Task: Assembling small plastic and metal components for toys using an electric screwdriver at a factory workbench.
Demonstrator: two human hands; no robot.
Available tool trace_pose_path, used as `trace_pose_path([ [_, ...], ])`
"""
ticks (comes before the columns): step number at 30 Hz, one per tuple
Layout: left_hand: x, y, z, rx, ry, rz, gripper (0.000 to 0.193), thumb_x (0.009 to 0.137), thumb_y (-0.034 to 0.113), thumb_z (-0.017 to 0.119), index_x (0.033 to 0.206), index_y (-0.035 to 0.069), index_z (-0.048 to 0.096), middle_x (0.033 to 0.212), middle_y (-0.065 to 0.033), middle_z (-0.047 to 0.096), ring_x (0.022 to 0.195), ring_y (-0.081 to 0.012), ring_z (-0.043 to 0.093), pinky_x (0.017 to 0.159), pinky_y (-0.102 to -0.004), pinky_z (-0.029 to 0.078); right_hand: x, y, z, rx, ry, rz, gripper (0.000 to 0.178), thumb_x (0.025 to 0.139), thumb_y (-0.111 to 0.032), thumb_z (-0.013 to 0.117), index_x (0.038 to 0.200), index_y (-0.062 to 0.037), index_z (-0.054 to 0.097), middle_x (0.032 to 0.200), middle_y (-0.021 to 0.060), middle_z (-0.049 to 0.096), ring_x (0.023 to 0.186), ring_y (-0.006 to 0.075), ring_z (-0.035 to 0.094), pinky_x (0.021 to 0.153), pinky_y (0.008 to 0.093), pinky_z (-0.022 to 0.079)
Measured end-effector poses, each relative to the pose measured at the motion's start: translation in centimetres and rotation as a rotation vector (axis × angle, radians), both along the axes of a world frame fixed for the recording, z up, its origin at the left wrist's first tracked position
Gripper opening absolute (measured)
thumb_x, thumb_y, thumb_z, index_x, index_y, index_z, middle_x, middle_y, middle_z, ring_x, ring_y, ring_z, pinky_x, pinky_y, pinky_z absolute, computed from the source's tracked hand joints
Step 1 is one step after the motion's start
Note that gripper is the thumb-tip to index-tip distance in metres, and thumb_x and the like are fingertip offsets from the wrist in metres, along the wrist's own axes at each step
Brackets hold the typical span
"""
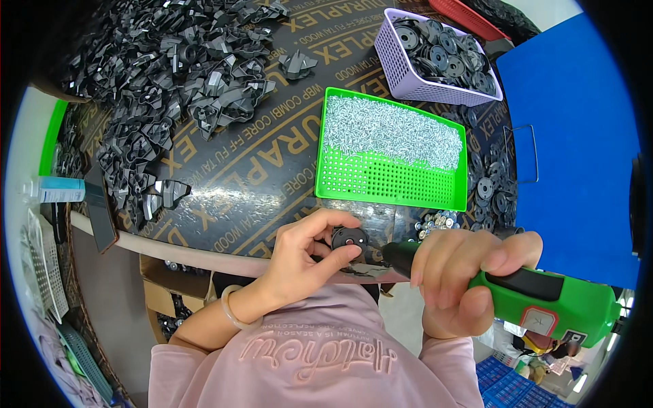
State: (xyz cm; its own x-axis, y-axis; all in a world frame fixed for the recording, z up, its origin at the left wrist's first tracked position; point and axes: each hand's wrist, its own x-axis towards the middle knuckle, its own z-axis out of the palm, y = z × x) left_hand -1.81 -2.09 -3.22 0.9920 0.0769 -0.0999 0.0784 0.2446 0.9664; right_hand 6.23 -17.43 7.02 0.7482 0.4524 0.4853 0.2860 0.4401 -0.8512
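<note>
Near the table's front edge, my left hand (307, 250) pinches a small round black plastic part (349, 237) between thumb and fingers. A reddish spot and a bright dot show on its upper face. My right hand (462, 275) is wrapped round a green and black electric screwdriver (554, 299), held level with its dark nose pointing left toward the part. The nose stops a little short of the part. Small metal pieces (435, 223) lie in a little heap just beyond my right hand.
A green perforated tray (388, 198) of silvery screws stands beyond my hands. Behind it is a lilac basket (435, 92) of black discs; more loose discs (484, 190) lie to the right. Angular black parts (231, 95) cover the table's left. A blue panel (571, 156) borders the right.
</note>
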Motion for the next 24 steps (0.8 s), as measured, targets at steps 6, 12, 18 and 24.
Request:
trace_pose_path([
  [6,0.1,-0.2,0.0,0.112,-0.017,0.020,0.031,0.089,-0.003,0.069,0.119,0.001,0.062,0.096,-0.0054,0.060,0.074,-0.0059,0.057,0.057,-0.0202,0.050,-0.1,-0.5,0.4,0.079,-0.024,0.025,0.031,0.096,-0.021,0.068,0.111,-0.0114,0.042,0.065,0.0018,0.054,0.049,0.0137,0.051,0.048,0.0297,0.046],
  [12,0.3,-0.3,0.7,0.198,-0.112,0.011,0.018,0.085,0.001,0.074,0.102,0.004,0.072,0.094,-0.0044,0.055,0.068,-0.0084,0.053,0.055,-0.0216,0.043,-0.3,-0.7,0.8,0.111,-0.029,-0.015,0.031,0.096,-0.019,0.067,0.112,-0.0108,0.042,0.066,0.0026,0.054,0.050,0.0132,0.052,0.048,0.0280,0.046],
  [18,0.2,-0.6,0.6,0.254,-0.137,0.072,0.014,0.082,-0.001,0.076,0.094,0.003,0.071,0.096,-0.0060,0.054,0.069,-0.0114,0.057,0.054,-0.0238,0.048,-0.8,-0.6,0.6,0.092,-0.024,-0.025,0.030,0.096,-0.019,0.066,0.113,-0.0103,0.042,0.067,0.0025,0.055,0.050,0.0133,0.051,0.048,0.0286,0.046],
  [24,0.3,-0.7,0.5,0.438,-0.210,0.126,0.014,0.079,0.000,0.079,0.089,0.003,0.070,0.096,-0.0085,0.055,0.065,-0.0161,0.059,0.055,-0.0282,0.049,-0.6,-1.0,0.5,0.101,-0.031,0.010,0.030,0.096,-0.019,0.066,0.113,-0.0102,0.042,0.066,0.0024,0.055,0.049,0.0138,0.050,0.048,0.0306,0.047],
])
